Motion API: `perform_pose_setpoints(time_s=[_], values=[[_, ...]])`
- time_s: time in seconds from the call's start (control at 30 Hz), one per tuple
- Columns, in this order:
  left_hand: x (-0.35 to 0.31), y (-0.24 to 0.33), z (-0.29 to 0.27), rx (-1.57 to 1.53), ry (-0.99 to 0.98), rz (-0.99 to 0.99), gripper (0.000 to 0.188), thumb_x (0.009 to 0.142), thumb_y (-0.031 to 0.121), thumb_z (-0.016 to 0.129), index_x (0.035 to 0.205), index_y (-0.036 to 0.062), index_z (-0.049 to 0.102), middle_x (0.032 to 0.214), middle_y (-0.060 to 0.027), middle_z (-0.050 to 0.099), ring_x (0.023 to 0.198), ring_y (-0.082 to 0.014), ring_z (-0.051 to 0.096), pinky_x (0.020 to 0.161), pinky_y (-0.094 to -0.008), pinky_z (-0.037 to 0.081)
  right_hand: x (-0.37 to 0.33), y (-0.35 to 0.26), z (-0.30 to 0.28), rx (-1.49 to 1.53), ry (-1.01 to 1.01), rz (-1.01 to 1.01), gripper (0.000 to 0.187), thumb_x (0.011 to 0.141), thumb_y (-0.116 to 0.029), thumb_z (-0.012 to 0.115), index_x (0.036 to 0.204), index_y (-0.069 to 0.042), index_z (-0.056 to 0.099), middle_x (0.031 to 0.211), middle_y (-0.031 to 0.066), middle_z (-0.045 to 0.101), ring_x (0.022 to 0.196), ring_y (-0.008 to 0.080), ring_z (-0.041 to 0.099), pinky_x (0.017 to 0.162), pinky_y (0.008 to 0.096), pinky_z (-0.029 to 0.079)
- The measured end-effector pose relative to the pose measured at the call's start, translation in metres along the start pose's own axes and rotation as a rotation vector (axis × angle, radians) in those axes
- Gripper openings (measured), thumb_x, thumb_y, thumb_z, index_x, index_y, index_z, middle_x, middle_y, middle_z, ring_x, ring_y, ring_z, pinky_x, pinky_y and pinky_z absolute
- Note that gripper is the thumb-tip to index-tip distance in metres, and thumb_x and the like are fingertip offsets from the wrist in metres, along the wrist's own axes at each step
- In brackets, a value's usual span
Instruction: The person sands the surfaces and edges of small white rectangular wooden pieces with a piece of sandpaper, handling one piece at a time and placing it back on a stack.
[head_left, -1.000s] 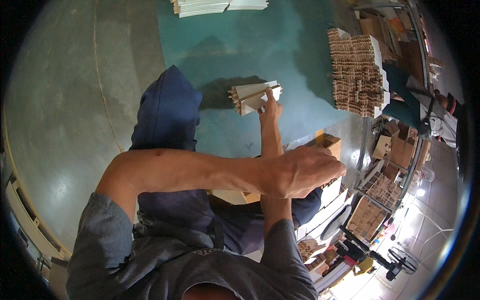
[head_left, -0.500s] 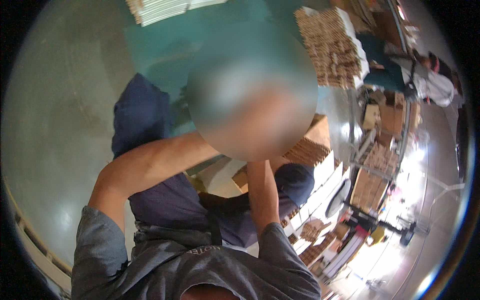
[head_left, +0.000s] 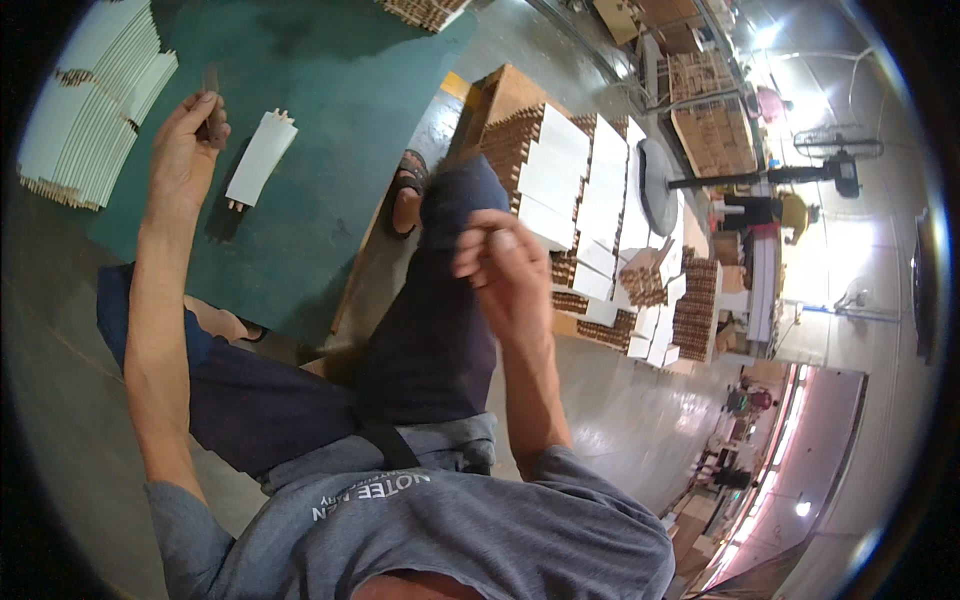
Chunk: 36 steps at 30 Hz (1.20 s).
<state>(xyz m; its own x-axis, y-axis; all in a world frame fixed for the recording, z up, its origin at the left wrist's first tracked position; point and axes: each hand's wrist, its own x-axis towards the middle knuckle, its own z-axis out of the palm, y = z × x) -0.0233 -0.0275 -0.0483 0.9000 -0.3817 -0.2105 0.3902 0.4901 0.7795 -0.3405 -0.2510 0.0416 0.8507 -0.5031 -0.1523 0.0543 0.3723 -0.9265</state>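
Observation:
My left hand point(head_left: 188, 148) is raised over the green tabletop point(head_left: 320, 130). Its fingers pinch a thin, dark, flat strip point(head_left: 213, 112), too blurred to name. Just right of that hand, a white flat piece point(head_left: 262, 160) with brown prongs at both ends lies on the green surface. My right hand point(head_left: 508, 268) hangs in the air above my right knee, apart from the table. Its fingers curl in with the thumb over them, and anything inside is hidden.
A fanned stack of white pieces point(head_left: 95, 105) lies at the table's far left. Another stack point(head_left: 425, 10) shows at the top. Piled white pieces point(head_left: 555, 160) stand to my right, near a round black base point(head_left: 657, 185) with a fan. People are in the background.
My hands, close together and covered by a blur before, are now far apart, left over the table and right by my knee. The view has swung rightward.

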Motion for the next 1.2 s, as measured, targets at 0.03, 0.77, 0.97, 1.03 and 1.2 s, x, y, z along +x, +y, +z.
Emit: perform_pose_setpoints(time_s=[0.03,0.77,0.97,1.03,1.2], values=[[0.008,-0.007,-0.006,0.007,-0.015,-0.021,0.014,0.096,0.009,0.065,0.109,0.0048,0.062,0.090,-0.0016,0.064,0.081,-0.0100,0.062,0.074,-0.0236,0.050,-0.004,-0.003,-0.026,0.046,0.088,-0.046,0.029,0.102,-0.017,0.055,0.121,0.003,0.059,0.101,0.0091,0.067,0.083,0.0151,0.063,0.072,0.0294,0.054],[0.003,-0.043,0.001,0.233,-0.058,-0.183,0.026,0.094,0.003,0.065,0.120,-0.0026,0.062,0.115,-0.0089,0.068,0.090,-0.0123,0.061,0.076,-0.0266,0.052,0.021,0.191,-0.311,0.279,0.964,0.210,0.030,0.092,-0.024,0.073,0.107,-0.003,0.059,0.096,0.0121,0.065,0.085,0.0271,0.067,0.071,0.0405,0.062],[-0.008,-0.033,0.012,0.261,-0.006,-0.108,0.026,0.094,0.004,0.064,0.118,-0.0063,0.065,0.116,-0.0099,0.067,0.095,-0.0146,0.061,0.085,-0.0278,0.050,-0.007,0.183,-0.280,0.156,0.845,0.159,0.028,0.098,-0.018,0.063,0.100,0.010,0.058,0.078,0.0126,0.059,0.057,0.0225,0.054,0.049,0.0364,0.044],[-0.004,-0.037,0.009,0.278,-0.063,-0.083,0.026,0.095,0.007,0.064,0.118,-0.0034,0.066,0.105,-0.0062,0.066,0.093,-0.0130,0.059,0.085,-0.0255,0.048,-0.014,0.183,-0.287,0.127,0.802,0.145,0.036,0.097,-0.020,0.065,0.113,0.011,0.057,0.089,0.0153,0.062,0.067,0.0222,0.059,0.053,0.0352,0.048],[-0.010,-0.039,0.015,0.254,-0.090,-0.086,0.022,0.096,0.012,0.064,0.115,0.0011,0.068,0.092,0.0007,0.064,0.079,-0.0080,0.056,0.074,-0.0223,0.046,0.019,0.169,-0.295,0.004,0.774,0.218,0.029,0.097,-0.023,0.065,0.106,0.003,0.058,0.079,0.0140,0.064,0.058,0.0209,0.062,0.046,0.0288,0.050]])
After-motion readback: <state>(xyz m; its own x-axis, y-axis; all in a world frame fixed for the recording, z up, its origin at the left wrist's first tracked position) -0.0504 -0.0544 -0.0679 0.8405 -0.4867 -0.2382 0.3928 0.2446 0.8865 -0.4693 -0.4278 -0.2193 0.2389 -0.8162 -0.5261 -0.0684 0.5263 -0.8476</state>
